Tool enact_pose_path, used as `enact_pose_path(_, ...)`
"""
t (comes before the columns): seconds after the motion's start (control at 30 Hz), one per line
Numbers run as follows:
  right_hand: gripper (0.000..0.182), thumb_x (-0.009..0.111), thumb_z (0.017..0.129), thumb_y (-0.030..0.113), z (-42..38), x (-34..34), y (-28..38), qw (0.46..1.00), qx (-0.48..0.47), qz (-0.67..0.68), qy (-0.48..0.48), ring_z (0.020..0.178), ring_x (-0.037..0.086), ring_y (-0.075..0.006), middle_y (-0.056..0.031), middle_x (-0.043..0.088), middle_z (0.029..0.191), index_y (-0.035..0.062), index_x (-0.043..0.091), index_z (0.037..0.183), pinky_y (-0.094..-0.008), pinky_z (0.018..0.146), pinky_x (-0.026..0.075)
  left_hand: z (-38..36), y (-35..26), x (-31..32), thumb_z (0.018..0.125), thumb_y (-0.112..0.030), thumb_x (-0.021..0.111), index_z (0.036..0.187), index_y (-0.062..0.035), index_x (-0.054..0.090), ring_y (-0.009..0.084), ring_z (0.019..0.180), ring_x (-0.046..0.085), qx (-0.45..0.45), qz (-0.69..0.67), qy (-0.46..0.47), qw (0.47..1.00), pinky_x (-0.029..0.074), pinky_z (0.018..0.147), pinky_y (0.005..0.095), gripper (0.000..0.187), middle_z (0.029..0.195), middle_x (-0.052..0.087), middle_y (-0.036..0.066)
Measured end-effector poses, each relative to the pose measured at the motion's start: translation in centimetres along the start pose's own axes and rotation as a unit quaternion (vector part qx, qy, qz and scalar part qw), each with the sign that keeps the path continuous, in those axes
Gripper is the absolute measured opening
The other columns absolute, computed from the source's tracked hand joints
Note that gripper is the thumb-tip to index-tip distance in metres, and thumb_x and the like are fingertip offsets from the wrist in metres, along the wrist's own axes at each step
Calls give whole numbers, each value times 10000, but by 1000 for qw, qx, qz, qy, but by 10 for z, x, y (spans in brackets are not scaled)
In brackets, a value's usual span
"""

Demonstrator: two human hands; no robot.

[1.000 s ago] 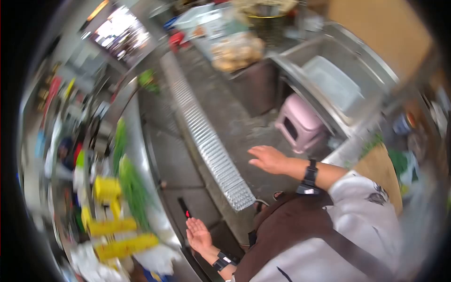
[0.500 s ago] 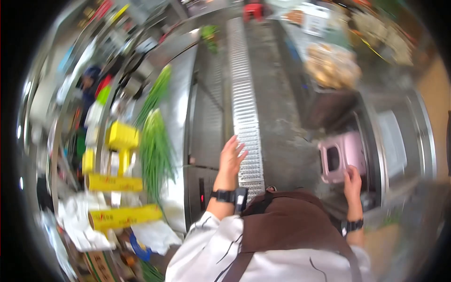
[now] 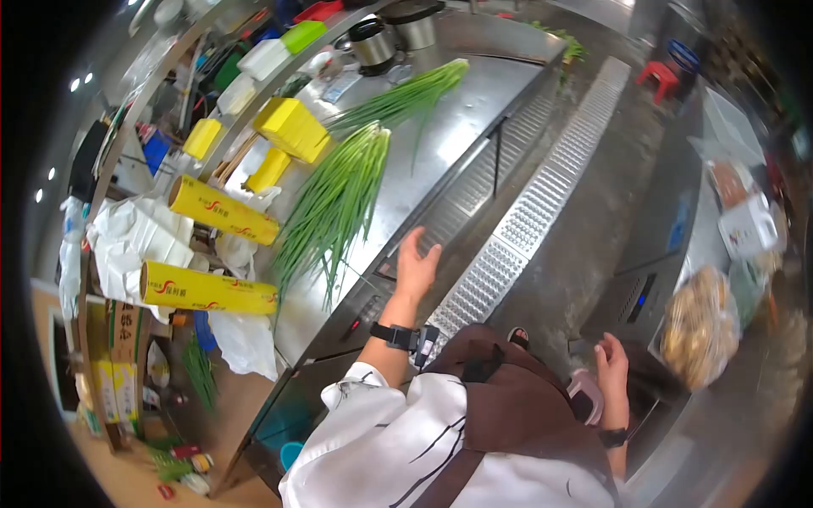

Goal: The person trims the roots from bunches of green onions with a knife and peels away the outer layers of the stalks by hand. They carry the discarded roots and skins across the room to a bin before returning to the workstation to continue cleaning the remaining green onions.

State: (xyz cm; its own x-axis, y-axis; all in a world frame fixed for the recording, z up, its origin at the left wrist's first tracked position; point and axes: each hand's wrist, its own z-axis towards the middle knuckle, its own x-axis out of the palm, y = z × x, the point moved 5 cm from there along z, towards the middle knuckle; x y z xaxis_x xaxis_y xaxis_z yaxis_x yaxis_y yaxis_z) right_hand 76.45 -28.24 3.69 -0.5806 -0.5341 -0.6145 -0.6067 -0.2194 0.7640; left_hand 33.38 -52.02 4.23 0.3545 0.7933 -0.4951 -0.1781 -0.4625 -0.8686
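My left hand is raised near the front edge of the steel counter, thumb apart from the fingers, holding nothing. A bunch of green onions lies on the counter beyond it, with a second bunch farther back. My right hand is held out at my other side, its fingers loosely curled and apart with nothing in them. Just beside it is a pink plastic bin, partly hidden by my brown apron and that hand.
Yellow boxed rolls and a stack of yellow containers sit left. A metal floor grate runs ahead. At right are a bag of tan food and a white jug. A red stool stands far off.
My view has swung left toward the counter, bringing the green onions nearer the middle. My right hand has come away from the pink bin. My left hand stays raised and empty.
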Motion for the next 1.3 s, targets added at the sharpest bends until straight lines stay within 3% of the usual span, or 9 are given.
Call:
enact_pose_path(0.13,390,657,906,103,97,24,64,990,-116,-26,78,921,675,-266,-171,660,1080,1,565,1271,-359,818,537,28,-30,-56,710,-323,828,1514,0,216,452,1465,120,63,300,-114,945,135,1187,552,1061,1566,174,276)
enact_pose_path(0.23,390,665,884,93,157,57,128,972,-187,-60,130,923,670,-288,-165,657,1068,8,573,1254,-375,815,535,78,-19,-79,643,-427,865,1538,-18,165,457,1477,88,30,405,-134,904,124,1188,557,1207,1575,145,304)
enact_pose_path(0.47,375,672,870,117,267,162,247,941,-264,-100,187,922,657,-306,-158,658,1048,7,595,1220,-400,810,524,253,37,-111,542,-670,840,1574,-59,17,445,1496,-34,-96,519,8,849,29,1195,563,1455,1598,6,319)
enact_pose_path(0.57,368,667,877,122,297,195,290,930,-278,-114,211,925,652,-321,-167,663,1033,9,597,1220,-412,811,520,292,59,-127,529,-669,836,1576,-73,27,450,1494,-43,-113,497,70,857,-4,1189,581,1452,1589,32,335)
enact_pose_path(0.6,365,665,879,124,307,203,304,925,-294,-113,214,923,652,-324,-170,663,1030,11,598,1220,-416,809,519,301,67,-132,525,-650,852,1575,-72,21,477,1484,36,-99,489,71,864,29,1192,574,1458,1578,73,350)
enact_pose_path(0.8,348,636,900,115,376,233,365,909,-339,-158,183,1018,614,-372,-192,647,1096,17,597,1231,-432,895,498,310,74,-142,581,-381,875,1521,-3,200,479,1242,461,-59,368,46,927,386,1058,503,1217,1325,485,327)
enact_pose_path(0.9,539,689,812,82,429,253,382,889,-411,-177,99,1160,534,-373,-200,574,1231,11,520,1319,-444,980,436,288,80,-125,621,-234,810,1404,30,369,456,1089,541,-65,377,-21,923,466,941,486,937,1141,573,286)
enact_pose_path(1.07,863,759,740,186,524,300,419,788,-508,-337,86,1432,304,-312,-155,367,1518,53,342,1483,-487,1159,250,267,74,-111,652,-153,764,1321,-23,471,428,1014,574,-35,376,-25,925,484,905,485,742,1103,600,228)
enact_pose_path(1.3,960,750,764,393,644,376,459,653,-615,-357,260,1493,200,-287,-125,307,1574,80,267,1532,-506,1214,148,252,17,-98,649,-104,753,1249,-26,542,395,988,593,14,368,-18,929,490,854,473,641,1093,625,192)
